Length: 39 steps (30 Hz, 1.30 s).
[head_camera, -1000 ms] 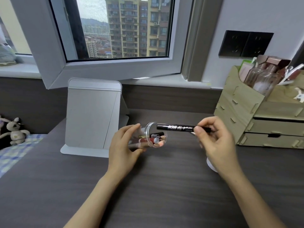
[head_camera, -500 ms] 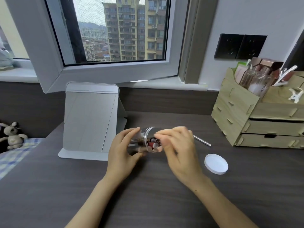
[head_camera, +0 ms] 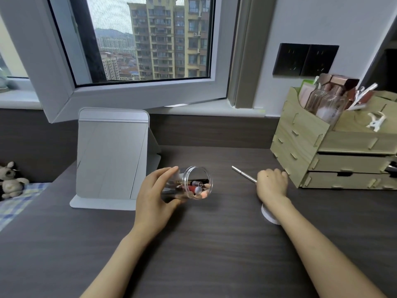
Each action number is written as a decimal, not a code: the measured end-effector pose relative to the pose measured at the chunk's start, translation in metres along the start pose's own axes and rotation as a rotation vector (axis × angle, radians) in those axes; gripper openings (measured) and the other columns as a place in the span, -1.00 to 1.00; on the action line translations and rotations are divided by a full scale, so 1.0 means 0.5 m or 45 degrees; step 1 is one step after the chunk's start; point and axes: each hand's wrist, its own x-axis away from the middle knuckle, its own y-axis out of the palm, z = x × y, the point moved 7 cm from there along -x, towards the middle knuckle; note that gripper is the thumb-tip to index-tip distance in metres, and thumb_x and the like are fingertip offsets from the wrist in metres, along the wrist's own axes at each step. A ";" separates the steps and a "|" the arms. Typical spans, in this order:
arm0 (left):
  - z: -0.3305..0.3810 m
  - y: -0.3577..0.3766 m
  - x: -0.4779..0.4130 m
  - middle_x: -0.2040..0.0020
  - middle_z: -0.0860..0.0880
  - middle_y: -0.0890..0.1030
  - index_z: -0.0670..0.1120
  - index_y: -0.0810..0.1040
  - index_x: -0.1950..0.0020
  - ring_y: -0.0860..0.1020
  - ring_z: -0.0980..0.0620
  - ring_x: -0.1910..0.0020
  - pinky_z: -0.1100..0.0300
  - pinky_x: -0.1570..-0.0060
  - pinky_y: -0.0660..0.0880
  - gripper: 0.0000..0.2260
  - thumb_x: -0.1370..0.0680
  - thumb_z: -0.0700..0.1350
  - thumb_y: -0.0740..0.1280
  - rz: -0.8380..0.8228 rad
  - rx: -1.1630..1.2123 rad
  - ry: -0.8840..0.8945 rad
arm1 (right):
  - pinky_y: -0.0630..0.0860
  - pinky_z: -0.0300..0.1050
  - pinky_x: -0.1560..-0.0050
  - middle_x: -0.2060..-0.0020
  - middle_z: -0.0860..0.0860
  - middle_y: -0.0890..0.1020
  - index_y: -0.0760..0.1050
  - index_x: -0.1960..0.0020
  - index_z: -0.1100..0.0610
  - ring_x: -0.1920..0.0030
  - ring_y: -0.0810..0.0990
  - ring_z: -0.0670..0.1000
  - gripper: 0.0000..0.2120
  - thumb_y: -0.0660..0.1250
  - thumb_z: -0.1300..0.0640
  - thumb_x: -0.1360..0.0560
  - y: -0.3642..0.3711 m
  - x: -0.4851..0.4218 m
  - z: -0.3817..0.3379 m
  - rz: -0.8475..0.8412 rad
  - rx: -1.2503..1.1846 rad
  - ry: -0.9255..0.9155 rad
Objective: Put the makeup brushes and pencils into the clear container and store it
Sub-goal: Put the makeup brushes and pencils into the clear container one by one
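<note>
The clear container [head_camera: 194, 183] lies tilted on its side just above the dark desk, its open mouth turned toward me and to the right. My left hand [head_camera: 154, 196] grips its body from the left. Several pencils and brushes lie inside, red, black and pink ends showing at the mouth. A thin silver pencil [head_camera: 243, 174] rests on the desk to the right. My right hand [head_camera: 271, 184] covers its near end with the fingers curled down onto it. The white lid [head_camera: 268, 218] lies on the desk, mostly hidden under my right wrist.
A folding mirror [head_camera: 111, 158] stands just left of the container. A wooden drawer organizer [head_camera: 300, 147] holding bottles sits at the right, close to my right hand. The window sill and an open window sash run along the back. A plush toy [head_camera: 10, 179] lies far left.
My right hand pushed the black pencil into the container, then left its mouth and moved right onto the silver pencil. My left hand kept hold of the container.
</note>
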 end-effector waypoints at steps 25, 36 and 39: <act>0.004 0.008 0.005 -0.17 0.06 0.46 0.02 0.44 -0.30 0.48 0.00 -0.08 0.27 -0.09 0.34 -0.31 -0.22 -0.16 0.59 -0.046 -0.039 0.021 | 0.20 -0.19 0.37 0.53 -0.08 0.35 0.43 0.41 0.18 0.45 0.32 -0.03 -0.77 0.47 0.14 -0.25 -0.250 0.192 -0.157 0.676 -1.091 -0.547; 0.000 0.002 -0.002 -0.17 -0.07 0.53 -0.01 0.46 -0.29 0.50 -0.05 -0.07 0.21 -0.06 0.34 -0.31 -0.20 -0.19 0.59 -0.018 -0.063 -0.022 | 0.36 -0.35 0.10 0.18 0.05 0.65 0.61 0.02 0.19 0.12 0.56 0.04 -0.84 0.29 0.27 -0.45 -0.184 0.185 -0.031 0.600 -1.298 -0.342; 0.000 0.003 -0.002 -0.16 -0.08 0.53 -0.03 0.47 -0.28 0.50 -0.07 -0.06 0.20 -0.06 0.34 -0.32 -0.20 -0.20 0.60 -0.014 -0.060 -0.015 | 0.32 -0.08 -0.18 -0.22 0.01 0.52 0.41 -0.32 0.02 -0.21 0.43 0.11 -0.52 0.36 -0.07 -0.45 -0.072 0.170 0.037 0.083 -0.666 -0.146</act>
